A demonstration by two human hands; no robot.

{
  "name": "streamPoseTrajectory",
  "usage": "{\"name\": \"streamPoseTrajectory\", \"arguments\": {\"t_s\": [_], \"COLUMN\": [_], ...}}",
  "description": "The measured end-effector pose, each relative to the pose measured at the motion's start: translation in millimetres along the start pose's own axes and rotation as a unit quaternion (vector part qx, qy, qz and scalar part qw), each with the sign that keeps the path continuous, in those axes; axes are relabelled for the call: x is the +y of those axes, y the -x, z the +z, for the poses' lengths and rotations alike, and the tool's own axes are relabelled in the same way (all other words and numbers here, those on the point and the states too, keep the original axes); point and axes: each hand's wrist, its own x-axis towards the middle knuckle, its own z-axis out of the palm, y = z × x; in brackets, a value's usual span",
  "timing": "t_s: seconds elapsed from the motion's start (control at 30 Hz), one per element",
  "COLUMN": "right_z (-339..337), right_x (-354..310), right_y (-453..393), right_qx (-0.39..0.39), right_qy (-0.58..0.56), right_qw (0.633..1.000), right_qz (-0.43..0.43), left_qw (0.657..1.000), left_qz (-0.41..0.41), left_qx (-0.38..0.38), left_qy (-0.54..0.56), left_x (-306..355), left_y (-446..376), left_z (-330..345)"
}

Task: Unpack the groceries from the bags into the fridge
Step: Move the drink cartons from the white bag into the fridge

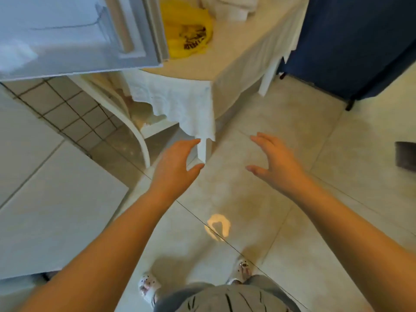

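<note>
My left hand [174, 164] and my right hand [275, 162] reach forward over the tiled floor, both empty with fingers relaxed and spread. A yellow plastic bag [186, 32] lies on the table [236, 55], which carries a white tablecloth, well beyond both hands. Behind the yellow bag sits a white bag [227, 7], partly cut off at the top edge. The open fridge door [74, 34] juts in at the upper left, hiding part of the table. My left fingertips are close to the hanging corner of the tablecloth [186, 109].
A white chair [132, 122] stands tucked under the table on the left. A white appliance top [51, 199] fills the lower left. A dark blue cloth-covered piece [351, 41] stands at the upper right. A dark object [405, 154] lies at the right edge of the floor.
</note>
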Motion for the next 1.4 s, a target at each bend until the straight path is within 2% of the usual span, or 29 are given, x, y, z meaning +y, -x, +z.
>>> {"name": "streamPoseTrajectory", "arguments": {"t_s": [0.2, 0.4, 0.77, 0.97, 1.1, 1.4], "right_z": [-52, -74, -122, -174, -193, -252], "right_x": [95, 145, 225, 255, 283, 369], "right_y": [-4, -57, -240, -346, -422, -621], "right_qx": [0.001, 0.000, -0.018, 0.006, 0.002, -0.038], "right_qy": [-0.008, -0.027, 0.000, -0.006, -0.026, -0.058], "right_qw": [1.000, 0.999, 0.999, 0.999, 0.999, 0.993], "right_qz": [0.030, 0.028, 0.041, 0.038, 0.021, -0.095], "left_qw": [1.000, 0.999, 0.998, 0.997, 0.998, 0.993], "left_qz": [0.016, 0.024, 0.031, 0.064, 0.047, -0.086], "left_qx": [-0.020, -0.031, -0.047, -0.022, -0.014, 0.063], "left_qy": [0.010, -0.004, 0.021, -0.021, -0.035, -0.044], "left_x": [74, 101, 103, 114, 119, 139], "left_y": [-56, -129, -348, -482, -553, -711], "left_z": [54, 82, 124, 121, 132, 165]}}
